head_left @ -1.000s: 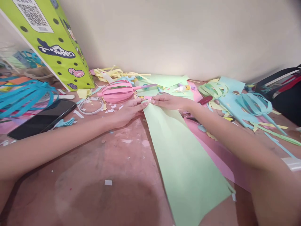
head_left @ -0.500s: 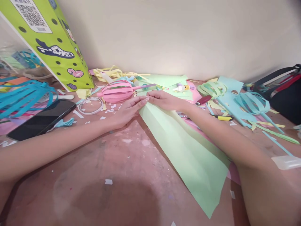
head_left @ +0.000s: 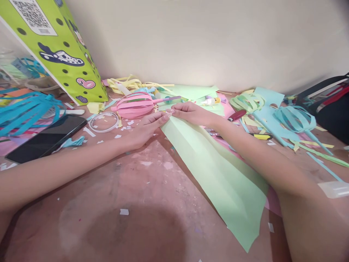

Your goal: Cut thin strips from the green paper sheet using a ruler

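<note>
A pale green sheet of paper [head_left: 218, 178] slants from the middle of the table towards the lower right, its far corner pinched between both hands. My left hand [head_left: 148, 127] is closed on that corner from the left, thumb and fingertips together. From the right, my right hand [head_left: 192, 112] grips the same corner, its fingertips meeting the left ones. The near end of the sheet is loose and slightly curved. Just behind my left hand lies a pink paper-strip lantern [head_left: 136, 105]. A small glue bottle [head_left: 211, 102] lies beyond my right hand.
A roll of tape [head_left: 103, 122] and a black phone [head_left: 47, 138] lie at left, below a tall green bag [head_left: 65, 58]. Blue paper strips [head_left: 27, 109] spread at far left. A yellow cutter [head_left: 260, 137] and a blue strip lantern [head_left: 296, 118] lie at right. Paper scraps dot the table [head_left: 109, 225].
Both hands keep hold of the paper corner, with the fingertips slightly shifted. The sheet's near end has moved a little to the right. The view has turned slightly.
</note>
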Available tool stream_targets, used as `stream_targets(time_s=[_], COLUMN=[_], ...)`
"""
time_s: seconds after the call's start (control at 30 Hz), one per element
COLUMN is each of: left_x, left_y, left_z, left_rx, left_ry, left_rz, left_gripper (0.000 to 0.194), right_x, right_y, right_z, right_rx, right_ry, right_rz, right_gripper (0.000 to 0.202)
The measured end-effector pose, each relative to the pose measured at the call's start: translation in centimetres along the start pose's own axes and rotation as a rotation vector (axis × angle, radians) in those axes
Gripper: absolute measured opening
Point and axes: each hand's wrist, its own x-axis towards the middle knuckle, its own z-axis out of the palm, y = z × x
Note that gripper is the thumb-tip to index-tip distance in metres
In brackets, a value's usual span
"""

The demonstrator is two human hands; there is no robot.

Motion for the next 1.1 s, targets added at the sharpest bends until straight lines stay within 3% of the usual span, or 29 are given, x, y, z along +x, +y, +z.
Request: stream_targets(time_s=[0.17,0.33,0.83,1.1], left_x=[-0.4,-0.3,-0.4,-0.2], left_y=[1.0,0.8,1.4,1.0], left_z=[0.3,0.0,0.5,0.3], left_rx=[0.058,0.089,0.119,0.182], left_ry=[0.041,0.089,0.167,0.099], left_rz=[0.012,0.015,-0.026,-0.145], left_gripper=[0.039,0.038,0.047,0.049], right_x=[-0.1,0.1,0.2,0.3], right_y=[-0.3,-0.5,-0.5,-0.7], right_z=[0.3,0.2,0.3,0.3], right_rx=[-0.011,0.025,-0.076,-0.208], right_ry=[0.024,0.023,0.084,0.095], right_rz=[-0.006,-0.062,-0.043,-0.008], right_gripper=[0.049,0.046,0.057,0.057])
